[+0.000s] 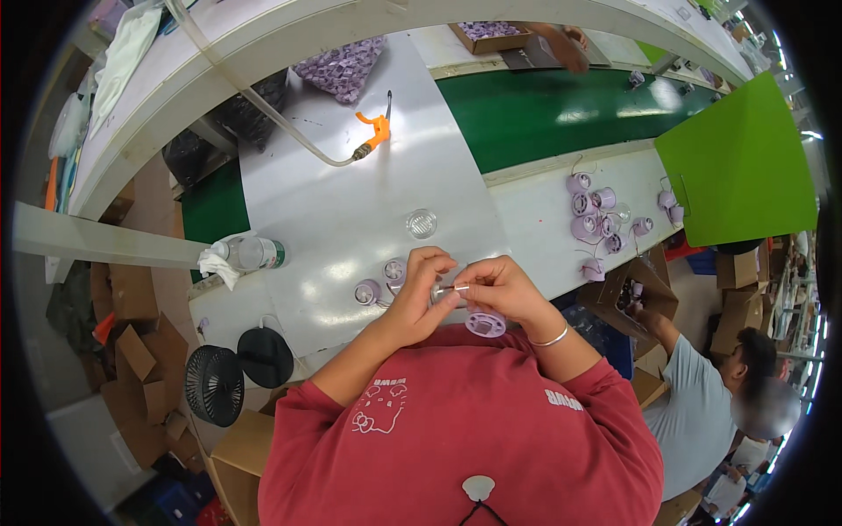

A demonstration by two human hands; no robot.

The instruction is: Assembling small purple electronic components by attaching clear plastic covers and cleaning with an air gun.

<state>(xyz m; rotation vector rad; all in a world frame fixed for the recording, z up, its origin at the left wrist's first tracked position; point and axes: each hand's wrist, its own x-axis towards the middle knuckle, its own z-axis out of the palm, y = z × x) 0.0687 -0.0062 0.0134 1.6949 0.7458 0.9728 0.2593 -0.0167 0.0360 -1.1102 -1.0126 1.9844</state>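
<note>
Close to my chest, my left hand (423, 295) has its fingers curled round a small clear part (438, 294). My right hand (503, 287) meets it there, thumb and forefinger pinched at a thin brownish piece by the clear part. Under the right palm sits a lilac round housing (486, 323) with openings in its face; the other fingers partly hide it. Two more lilac housings, one (367, 292) nearer and one (394, 270) behind it, lie left of my left hand. A clear ribbed round cover (422, 223) rests on the table beyond my hands.
An orange air blow gun (377, 133) on a hose lies farther back, near a bag of lilac parts (342, 68). Several lilac housings (596, 210) stand at right, before a green panel (741, 162). A bottle (254, 252) and black fan (214, 386) are left. A co-worker (702, 403) reaches into a carton (645, 294).
</note>
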